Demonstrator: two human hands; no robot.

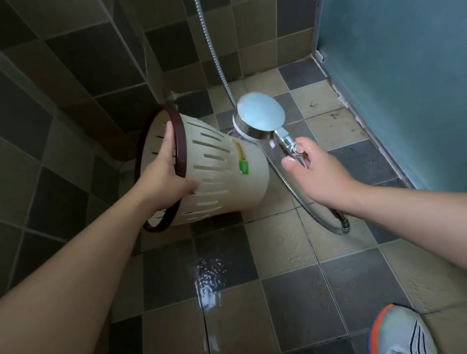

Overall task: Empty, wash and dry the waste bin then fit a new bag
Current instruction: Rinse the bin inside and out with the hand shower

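Note:
A cream waste bin with slotted walls and a dark brown rim is held tilted on its side above the tiled floor, its mouth turned left. My left hand grips the brown rim, thumb on the outer wall and fingers inside. My right hand holds the chrome handle of a shower head, whose round face points up and away, just right of the bin's base. No water comes from it. The bin's inside is mostly hidden.
A metal hose hangs down the back wall and loops on the floor at the right. A wet puddle lies ahead of my shoes. Tiled walls close in left and behind; a frosted glass panel stands right.

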